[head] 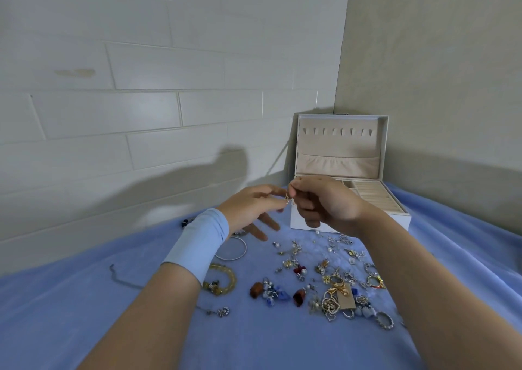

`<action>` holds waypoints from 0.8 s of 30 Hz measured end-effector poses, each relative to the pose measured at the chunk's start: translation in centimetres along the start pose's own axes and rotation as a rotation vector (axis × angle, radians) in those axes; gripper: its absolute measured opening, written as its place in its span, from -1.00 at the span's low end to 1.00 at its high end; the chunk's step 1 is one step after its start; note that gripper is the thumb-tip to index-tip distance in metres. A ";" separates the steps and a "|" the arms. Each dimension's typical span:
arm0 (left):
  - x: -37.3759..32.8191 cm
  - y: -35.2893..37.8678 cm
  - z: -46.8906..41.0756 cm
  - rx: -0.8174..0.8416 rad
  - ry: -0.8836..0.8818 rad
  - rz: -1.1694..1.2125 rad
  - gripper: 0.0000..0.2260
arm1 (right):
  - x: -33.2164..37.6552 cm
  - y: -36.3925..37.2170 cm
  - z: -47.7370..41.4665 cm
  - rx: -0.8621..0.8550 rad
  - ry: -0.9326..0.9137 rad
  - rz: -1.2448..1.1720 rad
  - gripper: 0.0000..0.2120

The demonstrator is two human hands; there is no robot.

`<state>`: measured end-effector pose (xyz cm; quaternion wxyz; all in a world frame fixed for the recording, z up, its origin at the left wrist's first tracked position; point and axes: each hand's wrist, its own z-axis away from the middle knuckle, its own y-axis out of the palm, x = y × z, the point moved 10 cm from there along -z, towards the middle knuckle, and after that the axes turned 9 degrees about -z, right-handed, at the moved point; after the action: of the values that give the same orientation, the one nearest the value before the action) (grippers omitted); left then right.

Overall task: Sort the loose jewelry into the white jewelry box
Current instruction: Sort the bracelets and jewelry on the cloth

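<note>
Right hand (pixel 324 203) pinches a small gold earring (pixel 287 198) between fingertips, raised above the blue cloth (pixel 84 313). Left hand (pixel 251 208), fingers spread loose, touches the same piece. Loose jewelry (pixel 324 279) scattered on the cloth below. Just beyond, white jewelry box (pixel 341 154) stands open in the corner.

Blue cloth (pixel 84 327); white jewelry box (pixel 350 224), beige lining; pale blue wristband (pixel 197 245); amber bracelet (pixel 226 280); silver bangle (pixel 234 249).
</note>
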<state>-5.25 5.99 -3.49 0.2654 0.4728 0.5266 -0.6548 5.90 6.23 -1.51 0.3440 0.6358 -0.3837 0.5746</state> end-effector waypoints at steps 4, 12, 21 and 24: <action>-2.3 -1.2 -0.2 -0.181 0.173 -0.142 -0.87 | 0.6 0.1 0.0 -0.004 -0.043 0.026 -0.71; -2.6 -3.2 0.4 -0.249 0.208 0.086 -0.79 | -0.3 -1.0 0.0 -0.072 0.006 0.303 -0.71; -1.3 -7.3 3.3 -0.492 0.134 0.108 -0.81 | -2.3 1.2 0.5 0.054 0.160 0.673 -0.84; 0.0 -8.8 5.1 -0.530 0.087 -0.037 -0.80 | -2.3 2.8 0.5 0.088 0.161 0.719 -0.83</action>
<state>-14.41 3.91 0.41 0.3452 0.4050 0.6991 -0.4776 3.57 4.67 -3.88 0.1216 0.4272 -0.5295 0.7228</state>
